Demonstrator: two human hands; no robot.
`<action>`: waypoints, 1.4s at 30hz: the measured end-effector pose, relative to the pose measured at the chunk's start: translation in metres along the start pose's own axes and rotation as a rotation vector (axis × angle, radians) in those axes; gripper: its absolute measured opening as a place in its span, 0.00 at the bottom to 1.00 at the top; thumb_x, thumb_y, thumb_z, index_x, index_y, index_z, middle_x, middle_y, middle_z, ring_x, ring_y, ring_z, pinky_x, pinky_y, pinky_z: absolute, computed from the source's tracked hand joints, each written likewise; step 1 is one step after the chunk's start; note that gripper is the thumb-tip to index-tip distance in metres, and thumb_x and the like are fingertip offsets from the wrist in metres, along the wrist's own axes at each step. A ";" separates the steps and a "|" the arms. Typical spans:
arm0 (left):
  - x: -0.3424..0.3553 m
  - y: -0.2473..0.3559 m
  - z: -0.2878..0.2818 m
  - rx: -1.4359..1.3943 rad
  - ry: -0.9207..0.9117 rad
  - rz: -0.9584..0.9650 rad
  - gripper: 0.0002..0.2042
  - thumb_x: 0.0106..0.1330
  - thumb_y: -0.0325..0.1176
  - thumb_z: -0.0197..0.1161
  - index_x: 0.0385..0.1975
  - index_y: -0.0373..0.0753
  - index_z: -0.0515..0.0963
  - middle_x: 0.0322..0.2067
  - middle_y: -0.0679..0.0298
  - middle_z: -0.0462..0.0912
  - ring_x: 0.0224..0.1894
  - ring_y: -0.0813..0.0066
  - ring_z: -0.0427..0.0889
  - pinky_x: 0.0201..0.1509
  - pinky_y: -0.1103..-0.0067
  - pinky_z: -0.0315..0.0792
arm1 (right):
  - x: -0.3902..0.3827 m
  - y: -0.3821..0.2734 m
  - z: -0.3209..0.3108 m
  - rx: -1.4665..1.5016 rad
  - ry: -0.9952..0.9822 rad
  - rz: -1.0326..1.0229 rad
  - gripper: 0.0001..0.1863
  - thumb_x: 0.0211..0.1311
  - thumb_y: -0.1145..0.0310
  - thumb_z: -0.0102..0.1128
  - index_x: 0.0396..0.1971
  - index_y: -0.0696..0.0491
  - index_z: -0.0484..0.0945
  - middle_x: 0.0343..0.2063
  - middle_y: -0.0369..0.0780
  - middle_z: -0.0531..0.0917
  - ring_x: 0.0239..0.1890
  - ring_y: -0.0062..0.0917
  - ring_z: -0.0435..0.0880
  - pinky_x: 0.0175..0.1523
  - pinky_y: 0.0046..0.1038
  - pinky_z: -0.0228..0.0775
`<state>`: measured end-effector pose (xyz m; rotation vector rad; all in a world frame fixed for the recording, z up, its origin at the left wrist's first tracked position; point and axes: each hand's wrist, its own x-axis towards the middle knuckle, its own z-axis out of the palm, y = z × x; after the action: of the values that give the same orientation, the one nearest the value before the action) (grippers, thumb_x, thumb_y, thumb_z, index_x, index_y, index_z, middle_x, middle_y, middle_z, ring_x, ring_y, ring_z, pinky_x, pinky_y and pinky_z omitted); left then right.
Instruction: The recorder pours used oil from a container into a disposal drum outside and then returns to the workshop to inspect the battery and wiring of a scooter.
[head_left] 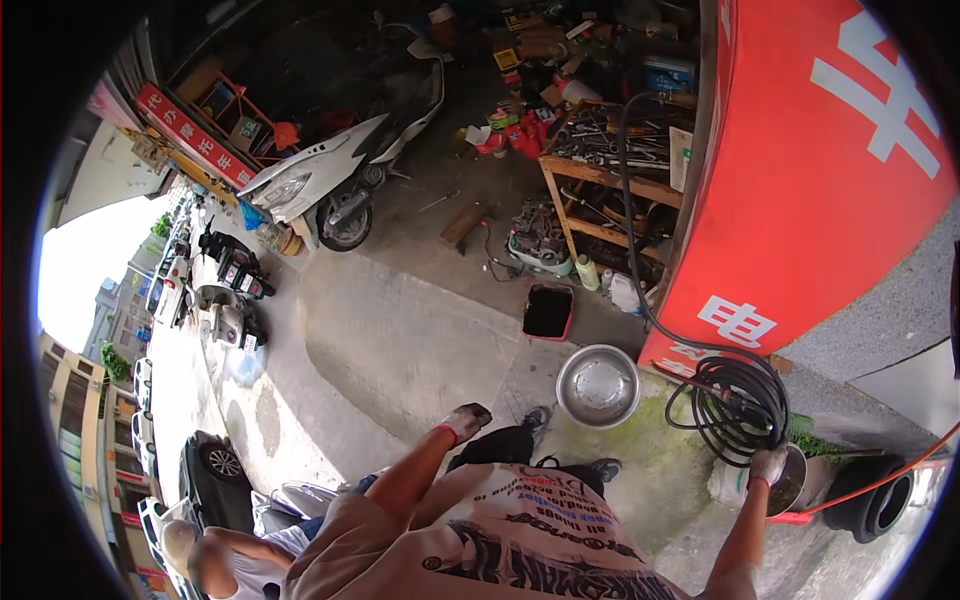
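My right hand (768, 466), in a pale work glove, is closed around the lower end of a coil of black hose (735, 400). The loops fan out to the left of it, beside the red sign wall. From the coil, a length of hose rises past the tool shelf. Just beyond that hand stands a bucket (791, 480), partly hidden. My left hand (466, 421), gloved with dark fingertips, hangs in front of my body with loosely extended fingers and nothing visible in it. A round metal basin (600, 412) rests on the ground between my hands.
A red-edged tray (569, 318) with dark contents lies beyond the basin. Behind it stands a wooden shelf (560, 165) full of tools. A white scooter (330, 170) is parked left. Tyres (880, 500) and an orange hose (890, 468) are at right; another person (245, 555) is at lower left.
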<state>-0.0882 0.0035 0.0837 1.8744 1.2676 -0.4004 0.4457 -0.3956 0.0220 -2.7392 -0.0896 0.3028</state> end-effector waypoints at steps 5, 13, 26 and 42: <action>-0.007 -0.070 -0.017 0.100 -0.042 -0.082 0.20 0.61 0.46 0.49 0.43 0.39 0.77 0.47 0.49 0.76 0.50 0.54 0.75 0.54 0.69 0.67 | -0.040 0.007 0.017 0.240 0.256 0.243 0.28 0.56 0.55 0.57 0.51 0.60 0.69 0.42 0.53 0.78 0.42 0.44 0.80 0.45 0.42 0.71; 0.095 -0.119 -0.066 0.000 0.014 0.057 0.19 0.60 0.46 0.53 0.41 0.38 0.78 0.43 0.54 0.80 0.47 0.59 0.77 0.52 0.70 0.68 | -0.140 0.000 0.146 1.048 -0.221 0.587 0.16 0.57 0.56 0.51 0.17 0.50 0.68 0.11 0.34 0.66 0.12 0.22 0.62 0.18 0.26 0.53; 0.115 -0.017 -0.135 0.012 0.301 0.782 0.23 0.62 0.44 0.54 0.57 0.47 0.66 0.55 0.50 0.69 0.56 0.50 0.68 0.58 0.65 0.65 | -0.391 -0.529 0.205 1.628 -1.113 0.690 0.28 0.67 0.45 0.31 0.48 0.52 0.71 0.41 0.38 0.78 0.35 0.24 0.77 0.48 0.27 0.69; 0.219 -0.313 -0.150 -0.078 0.235 -0.074 0.12 0.65 0.35 0.47 0.42 0.42 0.75 0.36 0.49 0.80 0.39 0.49 0.79 0.41 0.63 0.74 | -0.314 -0.486 0.343 0.709 -1.066 0.508 0.14 0.62 0.62 0.51 0.43 0.53 0.74 0.33 0.38 0.83 0.30 0.25 0.82 0.34 0.27 0.72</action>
<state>-0.2924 0.3033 -0.1066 1.8533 1.4898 -0.1693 0.0531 0.1467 -0.0411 -1.6117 0.3636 1.5456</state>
